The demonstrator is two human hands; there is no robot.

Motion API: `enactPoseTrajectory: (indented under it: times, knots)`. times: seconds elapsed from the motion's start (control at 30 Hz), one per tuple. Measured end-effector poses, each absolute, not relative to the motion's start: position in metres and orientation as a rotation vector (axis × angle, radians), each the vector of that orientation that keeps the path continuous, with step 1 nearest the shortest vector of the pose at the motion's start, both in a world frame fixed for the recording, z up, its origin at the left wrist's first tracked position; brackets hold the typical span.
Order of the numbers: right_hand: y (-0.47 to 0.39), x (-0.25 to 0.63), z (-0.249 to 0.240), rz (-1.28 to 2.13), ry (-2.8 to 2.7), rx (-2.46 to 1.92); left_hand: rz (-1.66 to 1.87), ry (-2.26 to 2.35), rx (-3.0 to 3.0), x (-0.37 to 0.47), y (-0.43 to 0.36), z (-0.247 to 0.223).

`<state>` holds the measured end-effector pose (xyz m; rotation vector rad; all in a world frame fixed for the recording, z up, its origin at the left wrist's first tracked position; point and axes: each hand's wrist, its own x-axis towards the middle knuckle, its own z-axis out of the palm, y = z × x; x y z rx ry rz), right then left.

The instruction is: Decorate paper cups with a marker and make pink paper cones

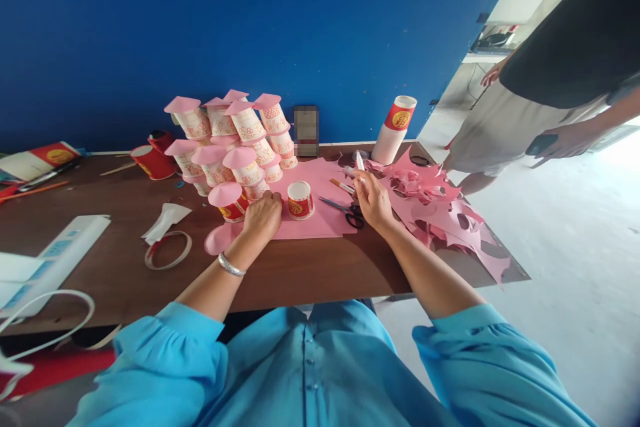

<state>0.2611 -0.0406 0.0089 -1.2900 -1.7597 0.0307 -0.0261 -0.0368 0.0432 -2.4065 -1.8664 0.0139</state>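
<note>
My left hand (265, 215) is closed, its fingers curled down on the pink paper (325, 173) beside a red paper cup (233, 212) with a pink cone top (225, 194). Whatever those fingers hold is hidden. Between my hands a red-and-white paper cup (301, 201) stands upright on the paper. My right hand (373, 200) grips a slim white tube (359, 161) by thumb and fingers; its exact kind is unclear. Just left of that hand lie scissors (345, 210) with black handles and a brown-and-white pen-like stick (342, 185). A pink paper circle (220, 239) lies near my left wrist.
Stacked, patterned cups (247, 125) with pink cones stand at the back. Pink scraps (440, 200) spread over the right side, near a cup stack (395, 130). Tape (168, 251) and a white power strip (60, 260) lie left. A person (540, 80) stands at right.
</note>
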Motion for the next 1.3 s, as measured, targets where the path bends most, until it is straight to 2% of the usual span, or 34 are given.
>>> enactPoseTrajectory:
  times: [0.13,0.2,0.37,0.5,0.83,1.03,1.3]
  knots:
    - [-0.047,0.256,0.011,0.160,-1.708,-1.281,-0.103,-1.892,-2.397,-0.039,-0.041,0.045]
    - [-0.050,0.254,0.015,0.156,-1.722,-1.282,-0.350,-1.882,-2.432,-0.044,-0.044,0.049]
    - [-0.062,0.246,0.034,0.061,-1.890,-1.112,-1.247,-1.669,-2.738,-0.050,-0.052,0.062]
    - [-0.079,0.235,0.047,0.057,-1.923,-1.020,-1.530,-1.584,-2.797,-0.048,-0.060,0.067]
    - [-0.096,0.224,0.050,0.111,-2.092,-1.036,-1.468,-1.326,-2.848,-0.041,-0.069,0.063]
    - [-0.098,0.221,0.045,0.055,-2.230,-1.094,-1.264,-1.174,-2.883,-0.042,-0.078,0.060]
    - [-0.117,0.209,0.033,0.400,-2.206,-1.026,-1.053,-1.119,-3.002,-0.052,-0.095,0.046]
